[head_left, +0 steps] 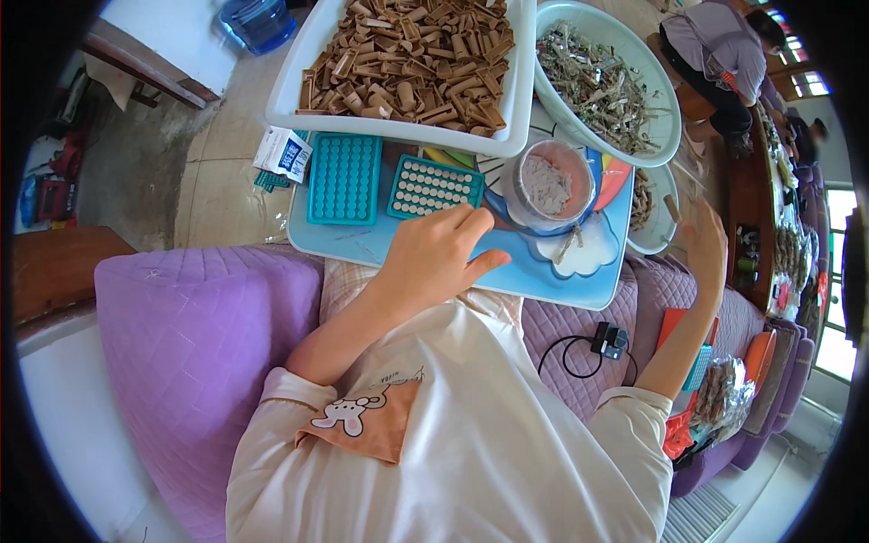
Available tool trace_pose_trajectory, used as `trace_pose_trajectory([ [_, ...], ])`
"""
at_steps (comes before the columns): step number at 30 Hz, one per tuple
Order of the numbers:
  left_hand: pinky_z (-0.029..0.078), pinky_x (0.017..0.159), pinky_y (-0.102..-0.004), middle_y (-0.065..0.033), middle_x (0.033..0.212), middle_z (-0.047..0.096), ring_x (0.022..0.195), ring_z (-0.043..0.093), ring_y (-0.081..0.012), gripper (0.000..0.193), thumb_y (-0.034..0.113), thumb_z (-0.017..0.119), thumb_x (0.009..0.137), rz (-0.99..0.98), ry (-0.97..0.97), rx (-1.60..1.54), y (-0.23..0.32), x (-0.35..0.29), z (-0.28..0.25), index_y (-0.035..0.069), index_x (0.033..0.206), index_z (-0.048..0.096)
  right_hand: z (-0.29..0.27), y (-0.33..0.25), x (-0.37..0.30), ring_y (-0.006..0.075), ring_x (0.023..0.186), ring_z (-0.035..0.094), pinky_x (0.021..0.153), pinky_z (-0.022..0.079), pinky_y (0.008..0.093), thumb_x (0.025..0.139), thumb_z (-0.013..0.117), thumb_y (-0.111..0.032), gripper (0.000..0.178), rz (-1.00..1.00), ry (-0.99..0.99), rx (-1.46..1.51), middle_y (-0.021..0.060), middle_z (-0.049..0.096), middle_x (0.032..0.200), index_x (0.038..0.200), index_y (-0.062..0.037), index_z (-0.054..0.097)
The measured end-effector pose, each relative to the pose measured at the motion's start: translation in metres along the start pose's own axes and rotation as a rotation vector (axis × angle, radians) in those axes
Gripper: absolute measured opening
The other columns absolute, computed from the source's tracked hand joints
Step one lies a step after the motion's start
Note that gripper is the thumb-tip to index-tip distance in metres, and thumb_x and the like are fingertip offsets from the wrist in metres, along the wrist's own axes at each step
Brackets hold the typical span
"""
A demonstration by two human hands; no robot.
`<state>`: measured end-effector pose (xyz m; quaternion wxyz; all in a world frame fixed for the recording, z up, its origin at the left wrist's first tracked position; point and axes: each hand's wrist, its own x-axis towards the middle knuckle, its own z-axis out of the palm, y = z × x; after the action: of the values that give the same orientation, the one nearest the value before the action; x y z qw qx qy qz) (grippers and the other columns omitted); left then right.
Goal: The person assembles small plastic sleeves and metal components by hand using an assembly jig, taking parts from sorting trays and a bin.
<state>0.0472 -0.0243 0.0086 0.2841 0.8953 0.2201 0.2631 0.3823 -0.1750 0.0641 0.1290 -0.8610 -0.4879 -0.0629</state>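
Brown tube [672, 208]: at your right hand's [709, 242] fingertips, beyond the table's [335, 241] right edge, grip unclear | your left hand [436, 252]: thumb and fingers apart, by the tray's [395, 204] near-right corner | teal tray: holes likely keep your round white pellets [434, 185] in rows | smooth tub [362, 127]: walls seemingly pen curved pieces [407, 68]

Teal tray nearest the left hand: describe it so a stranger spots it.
Start at the white bin of brown pieces. Nearer the wearer, on the blue table, is the teal tray beside the left hand. It holds rows of white discs; the tray to its left shows only teal.
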Motion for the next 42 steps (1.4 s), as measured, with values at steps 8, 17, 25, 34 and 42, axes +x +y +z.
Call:
trace_pose_trajectory([
  [8,0.043,0.049,-0.0326,-0.0051,0.068,0.054,0.059,0.055,-0.0228,0.022,0.023,0.063,0.070,-0.102,-0.100,-0.004,0.001,-0.011,0.003,0.006,0.075,0.049,0.086,-0.035,0.138,0.0211,0.072,0.060,0.066,0.044,0.0281,0.075,0.055,-0.029,0.029,-0.018,0.132,0.319,0.0109,0.062,0.076,0.093,-0.0071,0.059],
  [17,0.043,0.045,-0.0324,-0.0049,0.064,0.052,0.057,0.054,-0.0223,0.019,0.017,0.064,0.068,-0.183,-0.047,0.021,-0.004,-0.024,-0.004,0.007,0.072,0.047,0.141,-0.047,0.214,0.0237,0.073,0.059,0.068,0.044,0.0327,0.070,0.060,-0.032,0.027,0.124,0.163,0.253,0.0094,0.062,0.076,0.083,-0.0086,0.064],
  [25,0.042,0.049,-0.0327,-0.0064,0.069,0.055,0.059,0.054,-0.0234,0.015,0.016,0.060,0.072,-0.237,-0.104,-0.016,-0.013,-0.022,0.000,0.006,0.074,0.049,-0.005,-0.037,0.243,0.0127,0.074,0.057,0.071,0.042,0.0245,0.071,0.063,-0.034,0.034,0.003,0.608,0.572,0.0069,0.063,0.083,0.093,-0.0082,0.063],
  [34,0.042,0.050,-0.0337,-0.0064,0.070,0.055,0.060,0.054,-0.0239,0.014,0.017,0.059,0.073,-0.268,-0.139,-0.014,-0.016,-0.034,0.001,0.007,0.075,0.049,0.056,-0.020,0.232,0.0112,0.069,0.053,0.064,0.041,0.0245,0.075,0.057,-0.025,0.025,0.023,-0.206,0.481,0.0041,0.059,0.077,0.091,-0.0063,0.061],
  [42,0.043,0.048,-0.0344,-0.0059,0.066,0.054,0.058,0.054,-0.0242,0.014,0.017,0.059,0.072,-0.251,-0.085,0.001,-0.018,-0.034,-0.006,0.008,0.073,0.049,0.047,-0.028,0.208,0.0098,0.069,0.052,0.069,0.042,0.0217,0.081,0.052,-0.016,0.023,0.044,-0.138,1.108,0.0048,0.056,0.081,0.096,0.0013,0.053],
])
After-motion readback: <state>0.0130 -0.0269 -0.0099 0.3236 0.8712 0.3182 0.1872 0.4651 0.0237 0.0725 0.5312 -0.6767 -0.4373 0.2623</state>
